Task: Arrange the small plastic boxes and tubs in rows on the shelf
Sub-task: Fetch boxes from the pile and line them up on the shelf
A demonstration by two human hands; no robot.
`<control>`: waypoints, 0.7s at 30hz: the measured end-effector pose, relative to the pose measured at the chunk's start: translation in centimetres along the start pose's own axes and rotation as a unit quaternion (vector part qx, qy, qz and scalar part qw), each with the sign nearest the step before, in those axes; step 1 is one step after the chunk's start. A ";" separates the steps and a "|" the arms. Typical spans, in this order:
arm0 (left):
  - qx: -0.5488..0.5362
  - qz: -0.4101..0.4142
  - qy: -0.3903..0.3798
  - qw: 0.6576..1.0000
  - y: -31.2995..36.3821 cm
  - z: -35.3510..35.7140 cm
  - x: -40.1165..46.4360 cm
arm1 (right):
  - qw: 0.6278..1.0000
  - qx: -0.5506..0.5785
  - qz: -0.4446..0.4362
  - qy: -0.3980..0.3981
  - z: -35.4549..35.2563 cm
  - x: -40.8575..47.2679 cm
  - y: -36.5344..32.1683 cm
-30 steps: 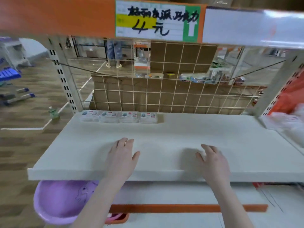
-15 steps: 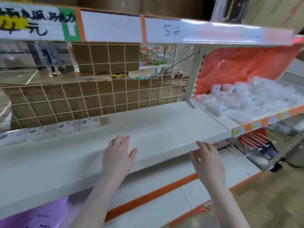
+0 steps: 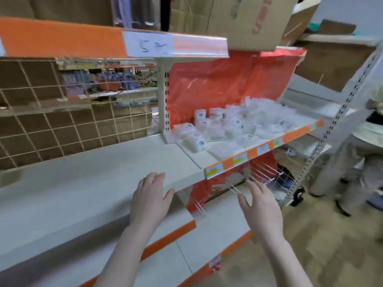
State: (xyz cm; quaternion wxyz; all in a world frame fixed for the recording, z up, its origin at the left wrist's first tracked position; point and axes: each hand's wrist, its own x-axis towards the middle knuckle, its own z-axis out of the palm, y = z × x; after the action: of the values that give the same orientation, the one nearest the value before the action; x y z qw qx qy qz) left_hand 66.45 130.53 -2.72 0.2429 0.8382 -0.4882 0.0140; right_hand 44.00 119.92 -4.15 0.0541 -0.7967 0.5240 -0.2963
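Head view only: both hands empty, palms down, fingers straight and loosely spread. My left hand (image 3: 149, 200) hovers at the front edge of the white shelf (image 3: 93, 179), cannot tell if the fingertips touch the board. My right hand (image 3: 261, 208) hangs in the air below the shelf lip, in front of the wire hooks (image 3: 263, 172) on the lower level, touching nothing I can see.

Task stock: heap of small plastic boxes and tubs (image 3: 234, 126) lies on the neighbouring shelf bay to the right, against the orange plastic sheet (image 3: 228, 81), well apart from both hands. Pile is jumbled, some pieces on edge, some flat, no rows there. Blurry, so can't count them or read labels.

Shelf section in front of me shows bare white board back to the wire grid (image 3: 62, 112). Price strip (image 3: 153, 44) above, cardboard boxes (image 3: 246, 19) on top.

Handling guess: thin clear plastic, light, rigid but easy to dent or crack if squeezed, smooth sides likely slippery. Best hold looks like thumb and fingers across the two short sides of one box, or a flat stack between both palms. Pulling from the bottom of the heap could tip the loose ones off the front edge, so I take from the top and near side first
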 end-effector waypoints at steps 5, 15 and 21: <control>-0.013 0.002 -0.011 1.000 5.8 3.6 2.0 | 1.000 -0.004 0.014 -0.015 -0.7 3.5 5.8; -0.018 0.001 0.005 1.000 10.6 7.9 9.8 | 1.000 0.019 -0.010 0.002 1.9 12.2 10.9; -0.020 0.000 0.020 1.000 12.0 10.8 16.9 | 1.000 0.014 -0.022 -0.012 4.7 19.6 12.1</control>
State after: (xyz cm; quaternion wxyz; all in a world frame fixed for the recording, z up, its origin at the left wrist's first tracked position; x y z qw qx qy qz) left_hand 63.09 107.41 -3.14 0.2695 0.8328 -0.4831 0.0212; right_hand 42.12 96.48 -4.64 0.0651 -0.8106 0.5019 -0.2945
